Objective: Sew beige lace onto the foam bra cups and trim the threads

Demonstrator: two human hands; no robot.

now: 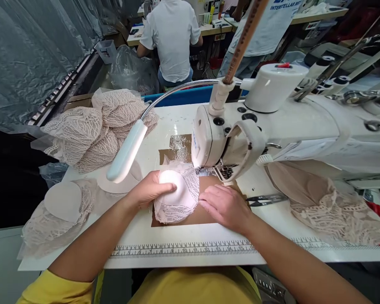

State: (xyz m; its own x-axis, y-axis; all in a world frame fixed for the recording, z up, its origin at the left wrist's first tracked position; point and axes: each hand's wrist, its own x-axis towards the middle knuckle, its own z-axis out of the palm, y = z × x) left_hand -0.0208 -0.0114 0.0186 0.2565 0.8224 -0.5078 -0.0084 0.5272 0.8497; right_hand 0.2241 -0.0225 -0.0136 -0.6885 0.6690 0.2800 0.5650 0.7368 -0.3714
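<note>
A white padded bra cup [172, 192] with lace around it lies on a brown patch of the sewing table, its far right edge close to the needle area of the sewing machine [213, 139]. My left hand [150, 188] grips the cup from the left, thumb pressed on top and the other fingers hidden beneath. On the right side, my right hand [223, 204] has its fingers curled together, the tips at the lace edge. Just beyond that hand lies a pair of thread snips [267, 199].
Lace pieces [82, 131] are heaped at the back left, with more cups [63, 202] at the left. Beige lace pieces [329, 202] lie on the right. A lamp [128, 150] on a bent neck hangs above the left forearm. A ruler strip [183, 250] runs along the front edge. Two people sit or stand beyond.
</note>
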